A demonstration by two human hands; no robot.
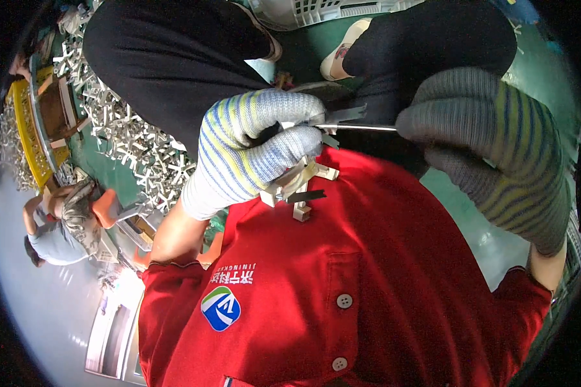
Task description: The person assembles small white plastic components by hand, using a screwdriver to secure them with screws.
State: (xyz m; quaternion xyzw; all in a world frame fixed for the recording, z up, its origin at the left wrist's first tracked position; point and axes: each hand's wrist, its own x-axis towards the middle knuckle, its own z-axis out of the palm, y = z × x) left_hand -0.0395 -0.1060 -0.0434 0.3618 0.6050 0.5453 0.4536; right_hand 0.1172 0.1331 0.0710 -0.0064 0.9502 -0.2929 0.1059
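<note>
My left hand [258,142], in a grey glove with blue and yellow stripes, is closed around a white branched plastic part [295,187]. Several of the part's arms stick out below the fingers, and dark flat slivers [305,196] lie against it. Opposite, my right hand [490,142], gloved the same way and slightly blurred, grips the end of a thin, straight, shiny rod-like piece [361,127]. Its other end meets my left fingertips; whether it touches the part there is hidden. Another dark sliver [350,114] shows just above the rod.
White branched parts [145,145] lie heaped on the green floor at left. Beyond them stands a yellow-rimmed tray [26,138] with more parts. A person [61,235] sits on an orange seat at far left. A white basket [323,11] is beyond my knees.
</note>
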